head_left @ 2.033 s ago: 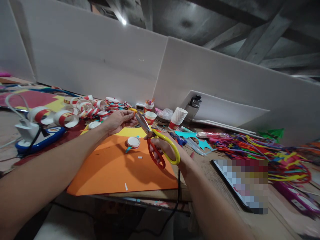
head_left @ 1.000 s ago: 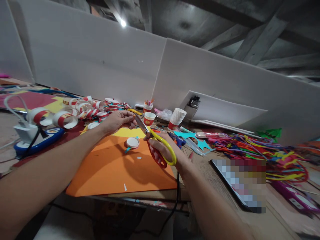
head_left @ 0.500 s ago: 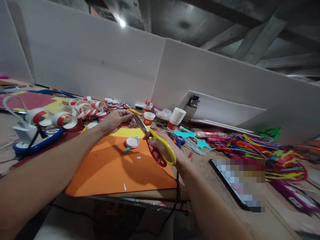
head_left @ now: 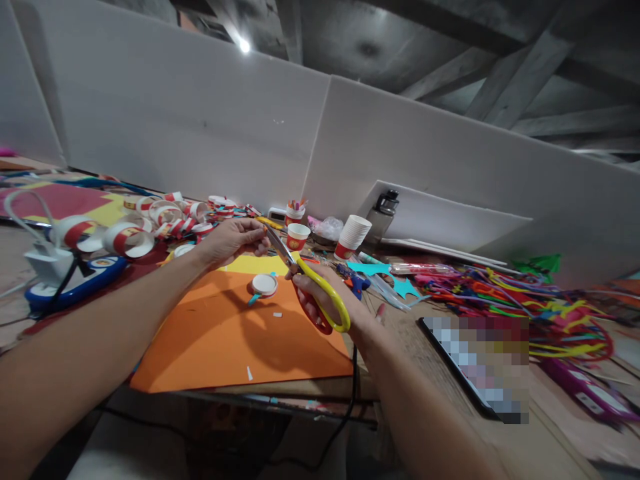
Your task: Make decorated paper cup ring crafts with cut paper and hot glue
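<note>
My right hand (head_left: 317, 293) grips scissors (head_left: 325, 287) with one yellow and one red handle, their blades pointing up and left. Beside the blade tips, my left hand (head_left: 240, 241) pinches a tiny orange piece (head_left: 265, 229) between thumb and fingers; its exact shape is too small to tell. Below both hands lies an orange sheet (head_left: 220, 347), with a yellow sheet (head_left: 250, 263) behind it. On the orange sheet rests a round white cup piece (head_left: 264, 286) with teal bits at its edge, near two small white scraps (head_left: 277, 315).
Behind my hands stand a paper cup (head_left: 298, 235), a stack of cups (head_left: 353, 237) and a bottle (head_left: 384, 213). Curled cup strips (head_left: 130, 239) and a blue power strip (head_left: 75, 283) are left. A phone (head_left: 470, 370) and colourful pipe cleaners (head_left: 540, 300) lie right.
The scissor handles have drawn slightly closer together in my right hand. My left hand has stayed in place beside the blade tips.
</note>
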Demonstrator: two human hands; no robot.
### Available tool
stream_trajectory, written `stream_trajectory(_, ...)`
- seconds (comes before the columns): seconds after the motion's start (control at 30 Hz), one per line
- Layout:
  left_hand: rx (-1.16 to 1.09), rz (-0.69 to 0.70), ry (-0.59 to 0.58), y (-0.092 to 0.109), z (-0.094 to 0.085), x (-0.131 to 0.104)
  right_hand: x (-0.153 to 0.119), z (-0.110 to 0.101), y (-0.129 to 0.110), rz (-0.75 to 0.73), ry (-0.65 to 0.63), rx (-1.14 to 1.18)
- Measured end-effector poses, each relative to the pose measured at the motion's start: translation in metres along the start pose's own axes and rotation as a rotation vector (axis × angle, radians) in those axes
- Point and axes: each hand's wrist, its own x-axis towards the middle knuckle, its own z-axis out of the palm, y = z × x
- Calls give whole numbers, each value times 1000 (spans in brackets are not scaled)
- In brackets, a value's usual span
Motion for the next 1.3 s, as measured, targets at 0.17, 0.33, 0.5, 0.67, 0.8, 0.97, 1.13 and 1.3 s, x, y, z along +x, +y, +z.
stream_trajectory(0.17,7,-5,9,2,2,-1,3,0,6,5,-3,15)
stream_trajectory(0.33,11,-2,15,2,2,0,4,0,9,20,23,-1)
stream_trajectory(0.5,16,2,10,1,1,0,1,2,4,34,25,-12)
stream_trajectory(0.67,11,-11,-3,-1,-1,0,-2,5,-3,37,54,-41)
stream_trajectory(0.8,3,-30,41,-4,-2,1,5,3,5,52,126,-83)
stream_trajectory(0.97,15,-53,113,-10,-2,3,18,-3,25,36,359,-666)
stream_trajectory(1.13,41,-79,159,-13,6,2,21,0,34,159,371,-1041)
stream_trajectory(1.3,152,-102,156,-14,15,-1,21,4,31,262,275,-1152)
